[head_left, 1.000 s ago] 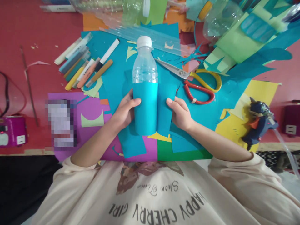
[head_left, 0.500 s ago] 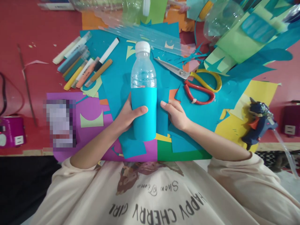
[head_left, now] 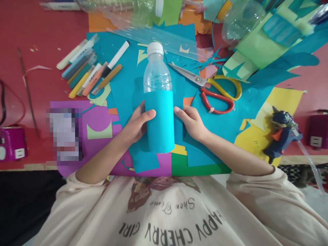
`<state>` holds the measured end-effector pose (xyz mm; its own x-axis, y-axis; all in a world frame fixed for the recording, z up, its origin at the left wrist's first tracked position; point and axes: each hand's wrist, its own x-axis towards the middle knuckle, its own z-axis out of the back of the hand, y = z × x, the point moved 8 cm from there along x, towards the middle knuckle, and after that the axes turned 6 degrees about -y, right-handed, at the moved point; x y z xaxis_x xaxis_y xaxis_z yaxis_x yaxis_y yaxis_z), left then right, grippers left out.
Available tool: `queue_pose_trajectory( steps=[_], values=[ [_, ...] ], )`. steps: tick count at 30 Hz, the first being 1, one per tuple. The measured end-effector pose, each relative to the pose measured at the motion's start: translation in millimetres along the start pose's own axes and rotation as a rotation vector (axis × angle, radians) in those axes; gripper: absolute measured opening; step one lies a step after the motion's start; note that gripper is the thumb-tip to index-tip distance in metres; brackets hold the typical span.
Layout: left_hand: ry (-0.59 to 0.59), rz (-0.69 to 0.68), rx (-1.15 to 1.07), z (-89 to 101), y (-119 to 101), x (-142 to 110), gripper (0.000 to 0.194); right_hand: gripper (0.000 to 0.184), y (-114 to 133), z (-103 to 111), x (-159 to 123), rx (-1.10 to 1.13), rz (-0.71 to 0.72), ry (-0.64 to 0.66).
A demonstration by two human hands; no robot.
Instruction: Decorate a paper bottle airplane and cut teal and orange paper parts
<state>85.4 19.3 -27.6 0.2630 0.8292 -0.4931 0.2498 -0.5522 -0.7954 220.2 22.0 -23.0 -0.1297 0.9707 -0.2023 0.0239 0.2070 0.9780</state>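
A clear plastic bottle (head_left: 157, 76) with a white cap stands slightly tilted in front of me. Bright blue paper (head_left: 161, 126) is wrapped around its lower part. My left hand (head_left: 137, 123) grips the bottle from the left, thumb lying over the wrap and fingers hidden behind. On the other side, my right hand (head_left: 192, 122) is closed with its thumb tip close to the wrap's right edge. It seems to pinch the paper's loose end, which is hard to tell from the blue sheet below. Scissors (head_left: 205, 82) with red and yellow handles lie just beyond it.
Several markers (head_left: 88, 73) lie at the upper left, near a pixelated phone (head_left: 65, 135). At right, a glue gun (head_left: 279, 136) rests on yellow paper (head_left: 249, 136). Clear plastic sticks (head_left: 159, 39) and another bottle (head_left: 241, 22) lie farther back. Blue sheets and scraps cover the table.
The bottle has tilted and its base has shifted slightly right. The paper flap beside it shows less, and my right thumb is now nearer the wrap. My left thumb has slid a little left.
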Motion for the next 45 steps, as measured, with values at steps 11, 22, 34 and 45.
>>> queue_pose_trajectory(
  steps=[11, 22, 34, 45],
  values=[
    [-0.193, -0.037, -0.006, 22.2, -7, 4, 0.076, 0.056, 0, 1, 3, 0.003, -0.033, 0.038],
    [-0.115, -0.132, 0.068, 17.0, -21, 6, 0.064, 0.051, -2, 3, 5, -0.032, -0.079, 0.05],
    [-0.028, -0.152, 0.103, 6.2, -11, 3, 0.076, 0.058, -2, -6, 1, -0.094, -0.006, 0.147],
    [0.0, -0.034, 0.017, 6.6, 0, 7, 0.061, 0.058, -7, -8, 0, -0.073, -0.022, 0.164]
  ],
)
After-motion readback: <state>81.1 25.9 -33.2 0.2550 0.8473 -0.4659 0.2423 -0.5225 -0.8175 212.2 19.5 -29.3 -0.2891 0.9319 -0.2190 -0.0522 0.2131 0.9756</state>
